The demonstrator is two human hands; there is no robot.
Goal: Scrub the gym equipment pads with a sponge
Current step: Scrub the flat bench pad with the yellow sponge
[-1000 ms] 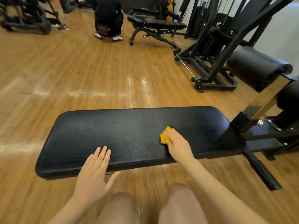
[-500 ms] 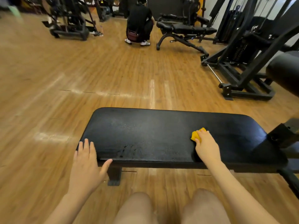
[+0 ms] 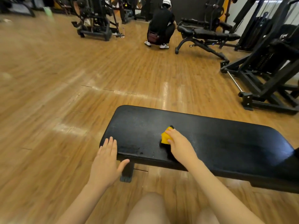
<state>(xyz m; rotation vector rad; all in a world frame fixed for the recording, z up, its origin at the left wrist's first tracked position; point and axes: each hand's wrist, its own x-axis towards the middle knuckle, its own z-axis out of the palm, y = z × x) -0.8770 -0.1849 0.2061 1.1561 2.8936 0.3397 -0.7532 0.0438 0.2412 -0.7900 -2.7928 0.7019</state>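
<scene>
A long black bench pad (image 3: 226,143) stretches across the lower right of the head view. My right hand (image 3: 179,145) grips a yellow sponge (image 3: 166,136) and presses it on the pad's left half. Wet streaks show on the pad near its front left edge. My left hand (image 3: 106,160) lies flat with straight fingers at the pad's left end, fingertips over its near corner and thumb spread toward the pad's front edge.
The bench's black leg (image 3: 127,172) stands on the wooden floor (image 3: 64,110) under the left end. A crouching person in black (image 3: 161,26) is beside an adjustable bench (image 3: 208,36) far back. A black machine frame (image 3: 267,78) stands at the right. My bare knees (image 3: 148,207) are below.
My view has swung left, so the pad now sits further right. My right hand slid the sponge leftward along the pad. My left hand now reaches the pad's left corner.
</scene>
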